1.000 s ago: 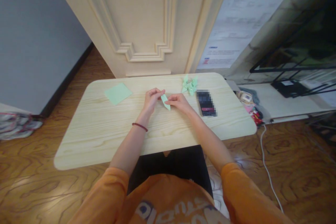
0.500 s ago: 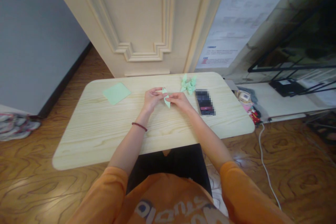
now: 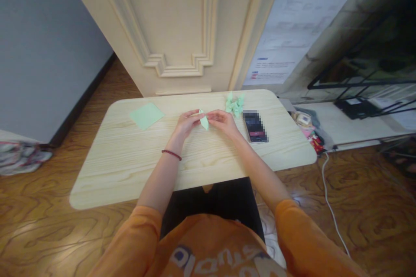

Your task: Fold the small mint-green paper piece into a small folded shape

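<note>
- We hold the folded green paper (image 3: 204, 120) just above the desk (image 3: 130, 160), near its far edge, between our two hands.
- Our left hand (image 3: 186, 122) is closed to a pinch, thumb and fingertips gripping the paper's left side; a dark red bracelet (image 3: 171, 154) sits on that wrist.
- Our right hand (image 3: 224, 121) is likewise curled in, its fingertips nipping the paper's upper right edge. The paper's narrow point hangs down between the hands.
- To do this fold well, we judge that one hand should anchor the paper while the other works the flap, with the edges lined up before any crease is pressed.
- The piece is small and already several layers thick, so we would press with fingertips or a nail along the fold line, not squeeze the whole body.
- Resting it on the desk would likely give a sharper crease than working in the air.
- A flat green paper square (image 3: 146, 115) lies well to the left; a cluster of folded green paper figures (image 3: 234, 104) and a phone (image 3: 255, 126) sit just to the right.
</note>
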A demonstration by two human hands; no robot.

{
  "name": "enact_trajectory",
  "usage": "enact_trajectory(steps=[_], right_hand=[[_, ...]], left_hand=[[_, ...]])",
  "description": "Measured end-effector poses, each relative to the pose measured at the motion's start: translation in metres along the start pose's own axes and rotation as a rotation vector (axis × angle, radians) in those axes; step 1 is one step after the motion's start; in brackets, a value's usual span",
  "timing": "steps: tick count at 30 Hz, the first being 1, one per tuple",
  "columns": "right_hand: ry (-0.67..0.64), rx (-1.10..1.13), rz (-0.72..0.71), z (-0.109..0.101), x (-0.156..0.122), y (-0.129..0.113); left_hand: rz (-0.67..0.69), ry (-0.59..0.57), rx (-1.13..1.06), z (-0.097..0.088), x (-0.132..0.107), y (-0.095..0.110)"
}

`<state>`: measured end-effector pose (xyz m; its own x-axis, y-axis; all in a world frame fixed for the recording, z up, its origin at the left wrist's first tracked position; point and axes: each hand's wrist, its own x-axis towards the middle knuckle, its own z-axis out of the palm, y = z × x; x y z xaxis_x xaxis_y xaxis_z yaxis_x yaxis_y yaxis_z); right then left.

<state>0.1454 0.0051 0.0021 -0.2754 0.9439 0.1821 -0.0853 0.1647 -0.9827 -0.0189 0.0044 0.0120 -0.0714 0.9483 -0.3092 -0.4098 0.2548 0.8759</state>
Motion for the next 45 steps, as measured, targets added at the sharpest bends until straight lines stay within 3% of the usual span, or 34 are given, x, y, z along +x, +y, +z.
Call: enact_trajectory(steps=[12,26,35,40,45], right_hand=[[-0.096,-0.207,-0.091,0.000,-0.004,-0.002],[-0.134,-0.334,-0.168,0.000,-0.006,-0.003],[-0.001,-0.230,-0.102,0.005,-0.004,-0.002],[0.114,-0.178,-0.101,0.005,0.000,0.000],[0.211,-0.058,-0.026,0.005,0.002,0.004]], left_hand=[[-0.024,-0.091,0.121,-0.004,0.002,-0.004],[-0.044,-0.101,0.141,-0.004,0.003,-0.006],[-0.067,-0.109,0.062,0.002,0.000,-0.006],[-0.009,-0.075,0.000,0.006,-0.002,-0.007],[0.052,-0.141,0.021,0.008,-0.007,-0.004]])
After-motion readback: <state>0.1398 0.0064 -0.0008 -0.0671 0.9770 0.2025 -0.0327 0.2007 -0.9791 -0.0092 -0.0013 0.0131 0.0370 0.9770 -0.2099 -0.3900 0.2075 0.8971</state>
